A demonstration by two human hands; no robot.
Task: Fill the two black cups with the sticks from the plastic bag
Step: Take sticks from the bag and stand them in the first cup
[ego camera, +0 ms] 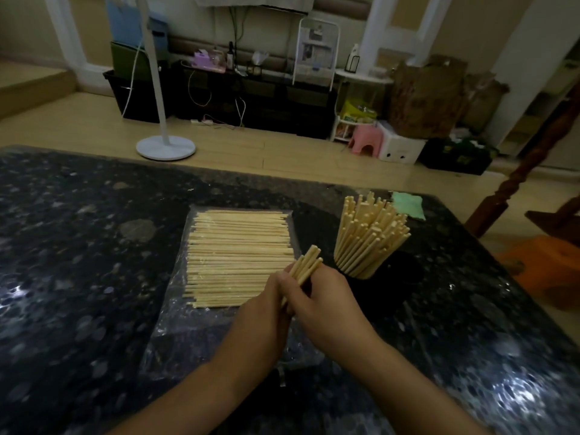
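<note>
On the table (78,246), sticks (238,255) lie on the plastic bag (175,334); the stick-filled cup (364,273) stands right, a cloth (408,205) behind it.

We see a dim frame, dull and yellowish overall, with the far room brighter than the foreground. The dark speckled table (78,262) swallows most of the light, yet white glare breaks out on its surface near the lower right corner and at the left edge (a sign of light from above). The clear plastic bag (175,334) gives faint sheen. Wide-angle distortion bends the white pillars (66,36) at the edges. The background furniture looks soft and smeared, and the lower corners darken.
</note>
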